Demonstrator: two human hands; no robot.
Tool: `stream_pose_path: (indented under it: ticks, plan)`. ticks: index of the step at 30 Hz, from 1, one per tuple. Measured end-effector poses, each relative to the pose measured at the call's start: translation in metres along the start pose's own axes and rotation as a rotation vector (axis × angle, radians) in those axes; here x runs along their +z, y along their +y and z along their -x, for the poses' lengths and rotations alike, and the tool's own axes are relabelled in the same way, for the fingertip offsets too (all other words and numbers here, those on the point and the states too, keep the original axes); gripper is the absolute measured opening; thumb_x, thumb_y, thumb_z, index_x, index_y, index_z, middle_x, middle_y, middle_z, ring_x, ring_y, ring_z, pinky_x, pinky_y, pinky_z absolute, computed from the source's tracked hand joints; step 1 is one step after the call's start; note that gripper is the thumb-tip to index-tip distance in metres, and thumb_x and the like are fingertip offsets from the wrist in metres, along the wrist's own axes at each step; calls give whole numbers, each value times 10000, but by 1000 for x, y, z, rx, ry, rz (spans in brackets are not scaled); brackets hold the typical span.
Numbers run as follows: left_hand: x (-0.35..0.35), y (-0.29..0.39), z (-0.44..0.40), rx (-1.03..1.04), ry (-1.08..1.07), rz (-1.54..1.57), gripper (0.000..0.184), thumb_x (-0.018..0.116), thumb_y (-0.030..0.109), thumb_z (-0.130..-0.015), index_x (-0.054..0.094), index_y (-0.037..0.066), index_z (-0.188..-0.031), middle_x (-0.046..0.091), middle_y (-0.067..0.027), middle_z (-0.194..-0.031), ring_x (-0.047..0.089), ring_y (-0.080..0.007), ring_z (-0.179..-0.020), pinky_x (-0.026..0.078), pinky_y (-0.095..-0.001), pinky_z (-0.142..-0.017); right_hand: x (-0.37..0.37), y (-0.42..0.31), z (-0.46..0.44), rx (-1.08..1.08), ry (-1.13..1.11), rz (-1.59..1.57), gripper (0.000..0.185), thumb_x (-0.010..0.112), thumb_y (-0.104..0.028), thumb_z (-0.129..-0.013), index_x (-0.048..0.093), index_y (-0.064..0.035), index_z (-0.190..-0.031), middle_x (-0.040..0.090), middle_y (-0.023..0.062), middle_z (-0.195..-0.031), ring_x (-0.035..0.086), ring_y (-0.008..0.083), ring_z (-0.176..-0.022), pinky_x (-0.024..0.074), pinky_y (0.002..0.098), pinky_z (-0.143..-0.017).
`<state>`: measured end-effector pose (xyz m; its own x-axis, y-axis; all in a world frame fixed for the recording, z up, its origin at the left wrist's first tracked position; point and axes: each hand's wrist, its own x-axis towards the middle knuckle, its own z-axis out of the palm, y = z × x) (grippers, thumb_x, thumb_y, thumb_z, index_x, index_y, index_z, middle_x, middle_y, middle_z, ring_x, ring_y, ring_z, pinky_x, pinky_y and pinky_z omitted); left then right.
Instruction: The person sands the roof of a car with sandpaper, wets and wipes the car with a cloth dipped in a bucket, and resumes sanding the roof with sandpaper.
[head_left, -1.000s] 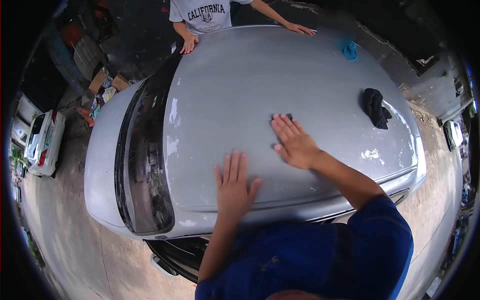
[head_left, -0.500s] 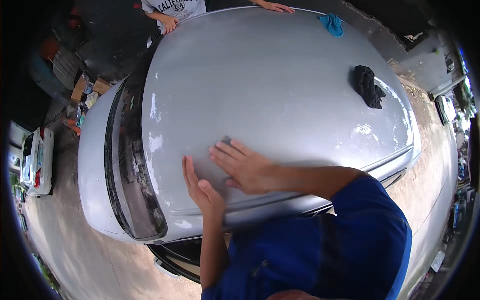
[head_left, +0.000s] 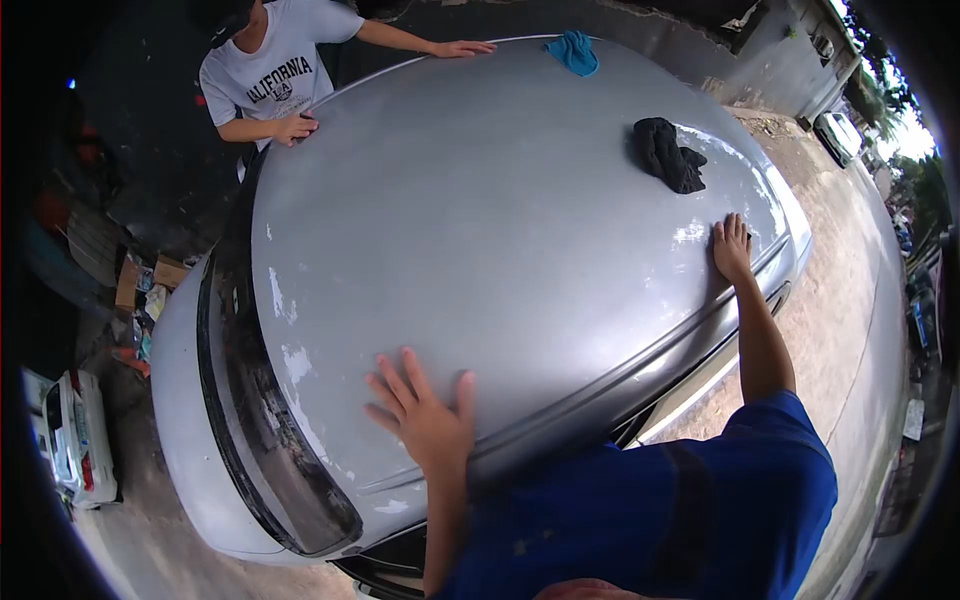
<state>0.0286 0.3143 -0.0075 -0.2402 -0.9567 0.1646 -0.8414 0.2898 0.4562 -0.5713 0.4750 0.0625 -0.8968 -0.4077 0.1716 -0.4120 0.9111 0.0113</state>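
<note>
My left hand (head_left: 432, 425) lies on the silver-grey car roof (head_left: 480, 220) near its front edge, fingers spread, with nothing in it. Toward the other end of the roof, close to the side rail, my right hand (head_left: 733, 250) presses down with its fingers together. A small dark pad (head_left: 749, 237) peeks out beside those fingers; most of it is hidden under the hand. Just beyond my right hand a crumpled black cloth (head_left: 668, 156) rests on the roof. Farther off, a blue cloth (head_left: 574, 54) hangs at the far roof edge.
Across the car stands a person in a white printed shirt (head_left: 275, 70), both hands on the roof's far edge. One of that person's hands (head_left: 295, 129) has something small and dark by it. Boxes and litter (head_left: 145, 285) lie beyond the hood. A white car (head_left: 80, 440) is parked at left.
My right hand has swept far to the right along the roof with the dark pad. My left hand has flattened, fingers spreading onto the roof. The view has shifted, showing more of the other person.
</note>
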Motion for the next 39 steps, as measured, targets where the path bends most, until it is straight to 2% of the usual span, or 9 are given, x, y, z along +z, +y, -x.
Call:
stream_pose_path:
  ticks: [9, 14, 17, 19, 23, 28, 32, 37, 39]
  plan:
    - [-5, -13, 6, -38, -68, 7, 925, 587, 650, -986, 320, 89, -1671, 209, -265, -1739, 124, -532, -1604, 85, -709, -1255, -10, -404, 221, -1381, -129, -37, 713, 212, -464, -1145, 196, -1, -1686, 161, 159, -1781, 116, 320, -1653, 100, 460, -1350]
    - [-18, -43, 30, -288, -86, -29, 963, 580, 692, -965, 277, 144, -1695, 191, -256, -1748, 119, -522, -1609, 75, -699, -1260, -12, -426, 80, -1002, -142, -68, 698, 196, -468, -1143, 188, -47, -1701, 157, 142, -1785, 116, 303, -1655, 106, 454, -1349]
    - [-18, -40, 31, -307, -106, -48, 966, 576, 663, -976, 235, 126, -1704, 167, -272, -1749, 102, -543, -1604, 69, -721, -1248, 7, -340, -54, -604, -57, -21, 704, 203, -484, -1134, 199, -68, -1702, 154, 143, -1786, 104, 323, -1656, 115, 452, -1346]
    - [-18, -36, 29, -309, -111, -70, 966, 542, 679, -985, 229, 119, -1707, 158, -287, -1746, 98, -568, -1595, 73, -745, -1234, 30, -257, -147, -384, -69, -152, 768, 257, -502, -1123, 166, 13, -1685, 93, 257, -1768, 78, 411, -1645, 113, 482, -1342]
    - [-24, -30, 20, -321, -158, -123, 973, 506, 689, -994, 218, 91, -1705, 140, -312, -1740, 90, -591, -1587, 71, -763, -1220, 6, -264, -155, -208, -45, -31, 779, 241, -512, -1117, 172, 14, -1688, 100, 239, -1775, 82, 401, -1649, 117, 501, -1338]
    - [-25, -27, 24, -320, -170, -85, 934, 575, 586, -1008, 202, 85, -1703, 133, -311, -1742, 64, -572, -1597, 48, -735, -1237, 9, -465, -17, -846, -93, -47, 734, 180, -486, -1130, 222, -4, -1681, 186, 184, -1772, 144, 322, -1648, 117, 443, -1345]
    - [-35, -29, 24, -333, -157, 15, 921, 579, 595, -1011, 241, 78, -1693, 149, -303, -1743, 76, -549, -1605, 48, -720, -1245, -15, -464, 92, -1264, -172, -120, 673, 272, -412, -1144, 234, -5, -1679, 191, 138, -1780, 145, 258, -1653, 120, 422, -1349]
    - [-36, -44, 37, -355, -132, -27, 914, 477, 689, -1029, 170, 179, -1723, 106, -240, -1770, 71, -510, -1621, 96, -731, -1250, 99, -259, -246, -1084, 455, 91, 779, 397, -649, -1081, 544, -20, -1516, 551, 267, -1540, 504, 482, -1417, 386, 638, -1176]
    - [-41, -44, 32, -387, -124, -46, 919, 456, 696, -1031, 143, 184, -1727, 93, -232, -1774, 58, -509, -1623, 101, -752, -1241, 94, -254, -305, -735, 314, 110, 750, 487, -630, -1043, 542, -43, -1507, 531, 243, -1558, 534, 478, -1369, 421, 630, -1132]
